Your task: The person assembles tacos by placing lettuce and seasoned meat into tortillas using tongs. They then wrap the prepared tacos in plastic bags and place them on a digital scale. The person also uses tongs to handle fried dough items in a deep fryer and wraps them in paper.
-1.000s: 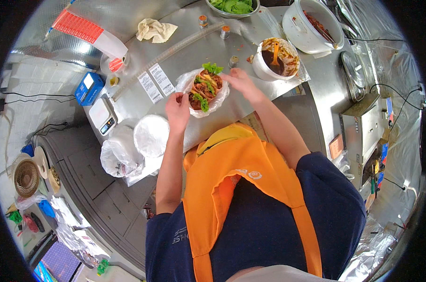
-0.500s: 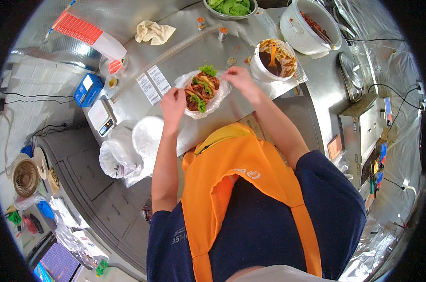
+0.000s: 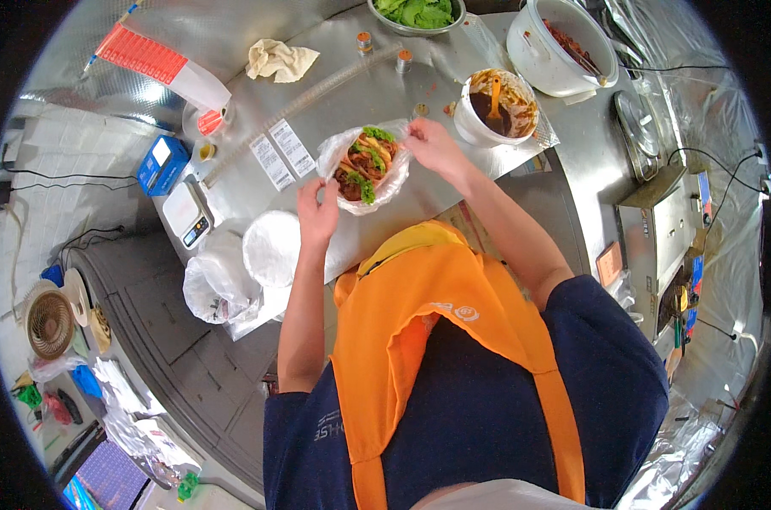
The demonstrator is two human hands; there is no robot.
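Bread-like food with brown filling and curly green lettuce (image 3: 371, 160) sits in a thin, translucent white plastic wrap (image 3: 392, 184) on the grey metal surface (image 3: 334, 109), left of the round white plastic tub of dark sauce (image 3: 479, 133) and nearer the person. The right hand (image 3: 436, 148) is between the food and the tub, its fingers apparently pinched on the wrap's tub-side edge. The left hand (image 3: 318, 210) is at the edge farthest from the tub, thumb and fingers slightly parted; whether they grip the wrap, I cannot tell. Two white printed paper labels (image 3: 293, 148) lie well left of the tub.

Good handling here calls for light, even tension from both sides, so the filling sits level and the lettuce isn't crushed or dragged out. Thin wrap could tear, so soft finger pads seem safer than nails; the right wrist should clear the tub's smeared rim.
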